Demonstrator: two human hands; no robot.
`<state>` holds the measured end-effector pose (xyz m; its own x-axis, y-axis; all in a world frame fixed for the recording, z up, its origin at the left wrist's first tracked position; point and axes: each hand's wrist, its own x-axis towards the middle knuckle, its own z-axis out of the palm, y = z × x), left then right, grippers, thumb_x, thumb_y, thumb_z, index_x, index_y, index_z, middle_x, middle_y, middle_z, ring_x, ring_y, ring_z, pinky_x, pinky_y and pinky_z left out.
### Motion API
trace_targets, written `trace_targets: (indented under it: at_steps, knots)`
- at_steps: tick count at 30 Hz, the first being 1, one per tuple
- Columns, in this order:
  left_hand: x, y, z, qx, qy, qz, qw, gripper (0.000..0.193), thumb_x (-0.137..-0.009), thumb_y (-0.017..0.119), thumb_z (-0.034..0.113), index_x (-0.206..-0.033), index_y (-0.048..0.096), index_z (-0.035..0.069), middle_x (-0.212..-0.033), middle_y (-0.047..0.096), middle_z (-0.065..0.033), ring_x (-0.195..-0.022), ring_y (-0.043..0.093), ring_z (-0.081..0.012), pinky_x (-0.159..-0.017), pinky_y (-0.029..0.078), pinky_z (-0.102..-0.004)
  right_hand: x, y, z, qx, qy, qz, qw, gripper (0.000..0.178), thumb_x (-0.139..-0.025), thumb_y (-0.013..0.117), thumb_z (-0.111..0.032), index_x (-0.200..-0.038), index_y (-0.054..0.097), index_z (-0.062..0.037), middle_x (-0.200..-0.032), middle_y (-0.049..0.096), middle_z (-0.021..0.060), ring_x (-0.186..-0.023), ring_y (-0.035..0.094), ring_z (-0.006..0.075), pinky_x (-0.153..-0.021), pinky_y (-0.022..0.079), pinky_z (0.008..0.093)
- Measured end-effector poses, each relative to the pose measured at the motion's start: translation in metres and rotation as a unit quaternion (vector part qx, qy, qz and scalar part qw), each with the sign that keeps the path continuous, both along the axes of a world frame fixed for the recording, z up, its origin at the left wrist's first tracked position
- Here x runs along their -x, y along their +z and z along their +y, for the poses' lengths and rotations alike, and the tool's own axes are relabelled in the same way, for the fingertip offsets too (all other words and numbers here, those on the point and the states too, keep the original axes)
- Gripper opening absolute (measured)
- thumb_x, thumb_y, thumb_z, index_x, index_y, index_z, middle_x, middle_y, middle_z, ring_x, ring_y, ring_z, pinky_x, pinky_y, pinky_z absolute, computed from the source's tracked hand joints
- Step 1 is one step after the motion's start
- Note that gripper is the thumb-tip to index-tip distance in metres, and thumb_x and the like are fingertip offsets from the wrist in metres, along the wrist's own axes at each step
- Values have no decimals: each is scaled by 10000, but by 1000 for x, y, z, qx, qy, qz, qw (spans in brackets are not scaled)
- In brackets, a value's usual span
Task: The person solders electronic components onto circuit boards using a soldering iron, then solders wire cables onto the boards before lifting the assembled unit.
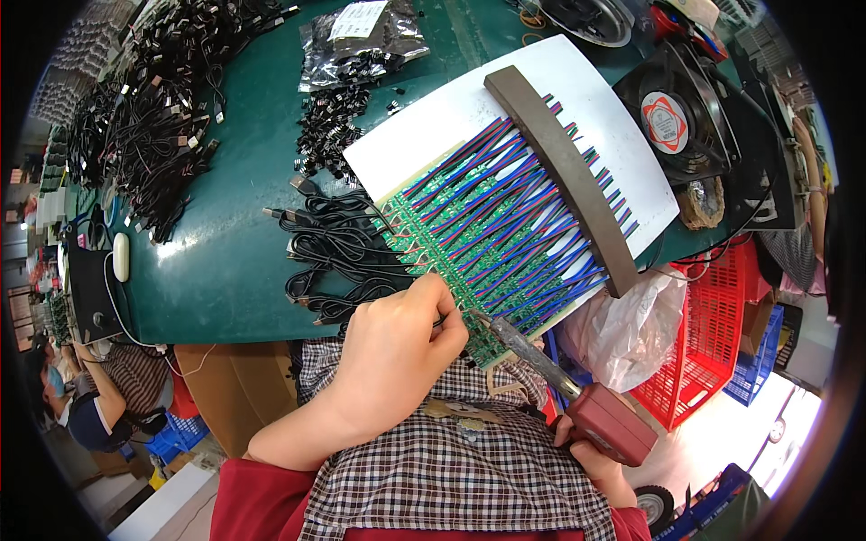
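Note:
A panel of green circuit boards [424, 236] lies on a white sheet [631, 158], with rows of red, blue and black wires running from it. Across the wires rests a dark brown bar [568, 171]. My left hand [397, 356] is pinched closed at the panel's near left edge; what its fingertips hold is hidden. Black USB cables [338, 243] lie just left of the panel, several of their wire ends meeting its edge. My right hand [591, 460], partly hidden, grips the red-brown handle of a soldering gun [613, 424]. The gun's metal tip reaches the panel beside my left fingers.
A heap of black cables [153, 135] covers the far left of the green table [244, 261]. Small black connectors [329, 131] and a plastic bag [365, 41] lie at the back. A black fan [677, 117] stands right, above a red crate [699, 352]. Another person [99, 406] sits at left.

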<state>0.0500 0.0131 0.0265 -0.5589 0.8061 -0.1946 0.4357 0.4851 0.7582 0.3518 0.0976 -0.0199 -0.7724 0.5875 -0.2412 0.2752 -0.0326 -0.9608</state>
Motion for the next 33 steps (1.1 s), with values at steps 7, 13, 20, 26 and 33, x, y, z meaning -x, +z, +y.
trace_targets:
  at_steps: [7,13,20,26,33]
  knots:
    - [-7,-6,-3,0,9,54,999,157,-753,653,47,-781,499,46,-596,584,-100,-505,597,-288,-453,470,-380,5,1,7,-32,36,5,999,637,-737,777,-252,-1199,497,87,-758,684,93,-652,683,180,-614,532,269]
    - [-6,-7,-4,-8,3,55,998,164,-756,651,47,-787,490,44,-599,582,-100,-503,594,-290,-452,471,-384,9,4,8,-97,40,-15,994,607,-712,791,-278,-1134,541,79,-759,681,119,-654,684,202,-615,538,280]
    - [-5,-7,-4,-9,6,44,999,162,-765,645,47,-787,484,43,-600,581,-110,-504,592,-300,-454,469,-391,20,15,0,94,-85,40,991,452,-739,752,-245,-1004,583,80,-715,664,105,-604,653,175,-578,516,264]
    - [-5,-6,-4,-3,4,39,999,158,-770,642,55,-787,486,41,-603,583,-116,-508,594,-306,-463,473,-400,29,22,2,73,-65,8,995,326,-780,671,-196,-929,583,80,-681,658,76,-586,641,151,-586,500,234]
    - [-10,-6,-2,23,29,67,997,119,-767,650,16,-792,534,31,-596,570,-101,-511,604,-207,-489,473,-312,21,13,-1,45,-82,15,995,301,-784,636,-182,-962,574,52,-682,649,69,-591,633,150,-581,485,229]
